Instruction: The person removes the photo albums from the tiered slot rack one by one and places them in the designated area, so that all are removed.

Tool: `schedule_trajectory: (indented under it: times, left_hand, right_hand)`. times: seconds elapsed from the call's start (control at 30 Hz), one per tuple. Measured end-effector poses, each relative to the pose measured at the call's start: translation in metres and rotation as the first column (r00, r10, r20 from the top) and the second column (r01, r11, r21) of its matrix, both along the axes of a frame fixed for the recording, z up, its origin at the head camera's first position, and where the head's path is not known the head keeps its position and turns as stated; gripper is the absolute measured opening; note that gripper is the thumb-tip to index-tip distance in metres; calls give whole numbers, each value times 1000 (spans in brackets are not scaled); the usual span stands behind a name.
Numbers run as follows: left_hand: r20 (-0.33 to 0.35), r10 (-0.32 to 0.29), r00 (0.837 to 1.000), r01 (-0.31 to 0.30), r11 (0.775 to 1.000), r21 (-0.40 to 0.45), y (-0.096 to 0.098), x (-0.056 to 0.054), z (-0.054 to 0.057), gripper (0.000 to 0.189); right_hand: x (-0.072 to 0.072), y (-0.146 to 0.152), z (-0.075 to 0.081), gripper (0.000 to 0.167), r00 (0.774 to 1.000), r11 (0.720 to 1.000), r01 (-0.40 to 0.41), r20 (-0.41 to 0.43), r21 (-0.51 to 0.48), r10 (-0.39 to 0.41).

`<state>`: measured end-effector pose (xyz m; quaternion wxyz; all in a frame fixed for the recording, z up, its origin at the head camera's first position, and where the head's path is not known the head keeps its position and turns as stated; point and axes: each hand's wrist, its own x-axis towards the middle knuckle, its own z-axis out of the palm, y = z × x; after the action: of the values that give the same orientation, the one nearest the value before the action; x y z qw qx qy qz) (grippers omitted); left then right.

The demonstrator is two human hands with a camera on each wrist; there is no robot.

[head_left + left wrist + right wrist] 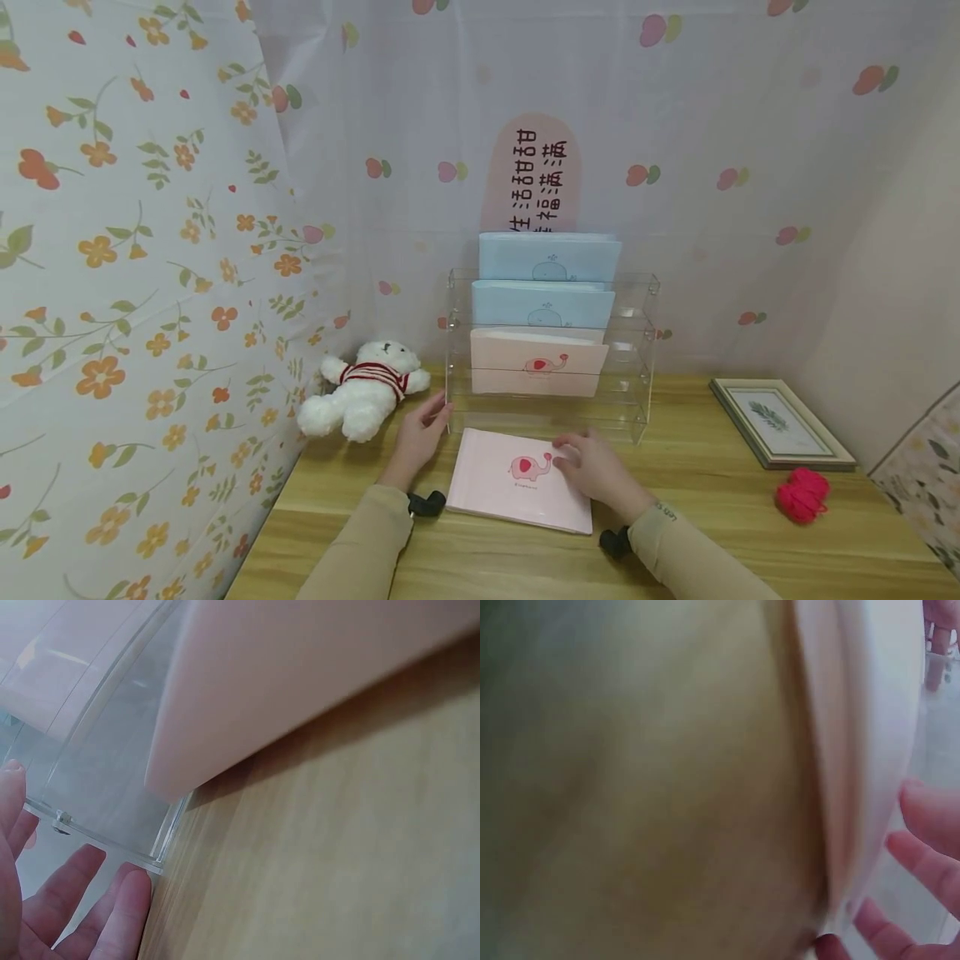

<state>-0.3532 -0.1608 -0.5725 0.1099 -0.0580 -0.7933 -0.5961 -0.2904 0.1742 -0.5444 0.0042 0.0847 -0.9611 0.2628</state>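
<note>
A pink booklet (487, 475) with an elephant on its cover is in front of the clear acrylic rack (645, 400). My right hand (600, 475) holds the booklet by its right side, with fingertips (930, 814) on the cover and one finger curled at the edge. In the left wrist view the booklet (247, 690) slants above the wood, with a shadow beneath it. My left hand (418, 433) rests its extended fingers (71, 885) against the rack's left side panel. Upright in the rack stand two blue booklets (510, 300) with whales and another pink one (498, 371).
A white plush bear (367, 400) in a striped top lies left of the rack. To the right are a framed leaf picture (780, 421) and a ball of red yarn (802, 495). Patterned cloth (390, 125) hangs behind and left of the wooden table (712, 508).
</note>
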Motion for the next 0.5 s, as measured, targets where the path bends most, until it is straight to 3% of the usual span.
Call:
schedule_trajectory:
  times: [0.17, 0.3, 0.4, 0.5]
  left_hand:
    - [7, -1, 1000, 1, 1000, 3, 1, 2, 2, 43]
    - [14, -1, 1000, 1, 1000, 8, 1, 3, 3, 43]
    - [21, 0, 1000, -1, 1000, 9, 1, 2, 2, 43]
    - [22, -2, 1000, 2, 1000, 10, 0, 2, 2, 43]
  right_hand:
    - [0, 1, 10, 25, 1000, 999, -22, -19, 48, 23]
    - [-2, 3, 32, 19, 995, 1000, -3, -99, -31, 0]
    - [-3, 6, 55, 18, 978, 991, 22, -201, -135, -49]
    - [-6, 8, 77, 24, 942, 971, 44, -315, -234, -119]
